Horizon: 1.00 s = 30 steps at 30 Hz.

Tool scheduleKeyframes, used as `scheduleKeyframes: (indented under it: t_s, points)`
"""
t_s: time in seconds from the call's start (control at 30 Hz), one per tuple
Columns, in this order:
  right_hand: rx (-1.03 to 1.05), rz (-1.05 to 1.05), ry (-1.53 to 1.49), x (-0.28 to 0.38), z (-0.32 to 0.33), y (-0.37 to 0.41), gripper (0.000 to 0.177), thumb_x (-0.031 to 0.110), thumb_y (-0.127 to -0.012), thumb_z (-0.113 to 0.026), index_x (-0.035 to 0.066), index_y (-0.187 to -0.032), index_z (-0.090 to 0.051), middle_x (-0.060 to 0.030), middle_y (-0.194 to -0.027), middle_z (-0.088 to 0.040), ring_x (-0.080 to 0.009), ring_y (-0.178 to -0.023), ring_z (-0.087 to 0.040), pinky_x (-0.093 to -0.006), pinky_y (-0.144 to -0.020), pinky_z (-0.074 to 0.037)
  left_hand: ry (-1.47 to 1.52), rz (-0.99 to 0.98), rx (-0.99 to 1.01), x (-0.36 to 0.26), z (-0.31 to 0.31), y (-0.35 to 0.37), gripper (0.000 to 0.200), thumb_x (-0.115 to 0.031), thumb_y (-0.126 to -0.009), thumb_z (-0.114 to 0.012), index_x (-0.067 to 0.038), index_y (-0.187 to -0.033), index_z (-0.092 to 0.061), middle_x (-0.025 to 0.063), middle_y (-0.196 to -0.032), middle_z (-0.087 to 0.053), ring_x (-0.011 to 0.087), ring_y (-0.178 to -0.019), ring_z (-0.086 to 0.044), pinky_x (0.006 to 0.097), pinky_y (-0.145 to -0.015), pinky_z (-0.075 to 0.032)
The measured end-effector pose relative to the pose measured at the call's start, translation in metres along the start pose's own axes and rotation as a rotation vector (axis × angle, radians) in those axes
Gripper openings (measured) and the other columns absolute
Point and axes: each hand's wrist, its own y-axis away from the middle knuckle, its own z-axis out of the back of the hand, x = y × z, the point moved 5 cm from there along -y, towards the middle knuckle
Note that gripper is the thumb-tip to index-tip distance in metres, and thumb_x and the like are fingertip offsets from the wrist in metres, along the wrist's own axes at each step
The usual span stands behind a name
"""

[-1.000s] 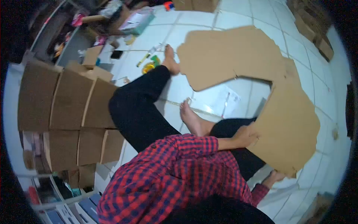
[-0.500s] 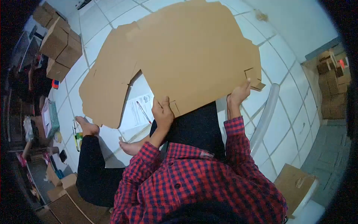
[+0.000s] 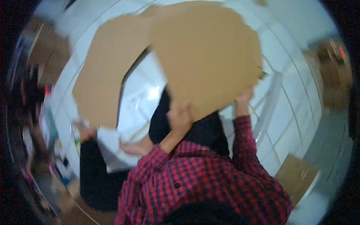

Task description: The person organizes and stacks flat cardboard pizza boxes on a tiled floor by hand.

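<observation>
Tiled floor (image 3: pixel 293 108), cardboard (image 3: pixel 206 56) in left hand (image 3: pixel 180 118) and right hand (image 3: pixel 244 96).

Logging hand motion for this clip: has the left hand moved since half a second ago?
Yes: the left hand has shifted rightward, closer to the cardboard box at lower right.

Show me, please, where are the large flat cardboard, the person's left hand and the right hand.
Large flat cardboard (image 3: pixel 206 56): head view, middle of its broad part.
Left hand (image 3: pixel 180 117): head view, middle of the hand.
Right hand (image 3: pixel 244 96): head view, blurred middle.
</observation>
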Motion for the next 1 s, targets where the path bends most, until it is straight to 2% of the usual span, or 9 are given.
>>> scheduleKeyframes:
  t_s: [0.07, 0.17, 0.33, 0.5, 0.6, 0.67, 0.8, 0.87, 1.0]
  points:
    - [-0.160, -0.001, -0.145, 0.011, -0.067, 0.022, 0.045, 0.038, -0.094, -0.038, 0.010, -0.129, -0.043, -0.0065, -0.128, -0.049, -0.0247, -0.114, -0.046, -0.0417, -0.099, -0.036, -0.046, -0.086, -0.029, 0.001, 0.006, -0.013, 0.027, -0.015, -0.092, -0.047, 0.007, -0.105, -0.055, 0.0154, -0.097, -0.063, 0.0196, -0.088, -0.058, 0.0322, -0.077, -0.045]
    - [-0.478, 0.323, 0.225, 0.021, -0.084, 0.010, 0.039, 0.034, -0.094, -0.044, 0.002, -0.113, -0.054, -0.0102, -0.109, -0.058, -0.0203, -0.095, -0.054, -0.0341, -0.083, -0.044, 0.096, -0.133, -0.079, -0.022, 0.002, -0.053, 0.026, -0.018, -0.094, -0.048, 0.006, -0.104, -0.053, 0.0088, -0.088, -0.059, 0.0135, -0.080, -0.053, 0.0255, -0.071, -0.043]
    - [-0.625, 0.485, 0.145, 0.064, -0.077, -0.003, 0.037, 0.030, -0.096, -0.041, -0.003, -0.104, -0.055, -0.0096, -0.097, -0.060, -0.0172, -0.085, -0.056, -0.0309, -0.076, -0.046, -0.036, -0.137, 0.156, -0.043, -0.043, -0.111, 0.025, -0.020, -0.093, -0.051, 0.005, -0.092, -0.054, 0.0045, -0.078, -0.057, 0.0092, -0.069, -0.049, 0.0246, -0.060, -0.040]
    - [-0.677, 0.537, 0.066, 0.115, -0.014, -0.035, 0.034, 0.026, -0.096, -0.041, -0.004, -0.103, -0.055, -0.0091, -0.096, -0.060, -0.0167, -0.084, -0.056, -0.0315, -0.076, -0.046, -0.219, -0.299, 0.270, -0.014, -0.148, -0.172, 0.035, -0.027, -0.090, -0.054, 0.003, -0.073, -0.049, 0.0122, -0.063, -0.053, 0.0182, -0.056, -0.049, 0.0327, -0.051, -0.038]
    - [-0.760, 0.392, 0.028, 0.105, 0.034, -0.073, 0.029, 0.022, -0.095, -0.044, -0.004, -0.104, -0.054, -0.0100, -0.097, -0.060, -0.0173, -0.084, -0.057, -0.0314, -0.074, -0.046, -0.292, -0.309, 0.381, -0.011, -0.199, -0.190, 0.040, -0.030, -0.089, -0.056, 0.003, -0.068, -0.046, 0.0158, -0.058, -0.049, 0.0257, -0.054, -0.048, 0.0383, -0.051, -0.038]
    - [-0.822, 0.406, 0.430, 0.103, 0.052, -0.088, 0.026, 0.018, -0.090, -0.052, -0.003, -0.107, -0.053, -0.0107, -0.095, -0.061, -0.0197, -0.082, -0.057, -0.0326, -0.073, -0.046, -0.374, -0.158, 0.439, 0.037, -0.218, -0.211, 0.044, -0.035, -0.088, -0.055, 0.004, -0.069, -0.052, 0.0200, -0.063, -0.056, 0.0338, -0.060, -0.055, 0.0433, -0.058, -0.042]
    - [-1.008, 0.422, 0.792, 0.087, 0.070, -0.093, 0.038, 0.016, -0.084, -0.060, -0.002, -0.115, -0.050, -0.0145, -0.101, -0.059, -0.0239, -0.085, -0.057, -0.0348, -0.075, -0.045, -0.733, -0.198, 0.524, 0.064, -0.216, -0.220, 0.051, -0.043, -0.088, -0.052, 0.006, -0.073, -0.057, 0.0265, -0.072, -0.060, 0.0400, -0.072, -0.059, 0.0465, -0.066, -0.045]
    - [-0.872, 0.611, 0.944, 0.091, 0.058, -0.088, 0.055, 0.019, -0.080, -0.065, -0.001, -0.126, -0.044, -0.0190, -0.116, -0.052, -0.0284, -0.100, -0.051, -0.0404, -0.085, -0.040, -0.815, -0.176, 0.566, 0.064, -0.217, -0.222, 0.057, -0.048, -0.087, -0.049, 0.006, -0.076, -0.060, 0.0302, -0.081, -0.060, 0.0436, -0.082, -0.059, 0.0475, -0.072, -0.046]
    - [-0.933, 0.494, 1.363, 0.085, 0.056, -0.091, 0.066, 0.024, -0.080, -0.064, 0.003, -0.135, -0.035, -0.0241, -0.131, -0.038, -0.0348, -0.118, -0.037, -0.0477, -0.098, -0.029, -0.862, -0.160, 0.534, 0.061, -0.220, -0.216, 0.058, -0.050, -0.087, -0.048, 0.005, -0.075, -0.060, 0.0293, -0.080, -0.061, 0.0437, -0.081, -0.059, 0.0481, -0.072, -0.046]
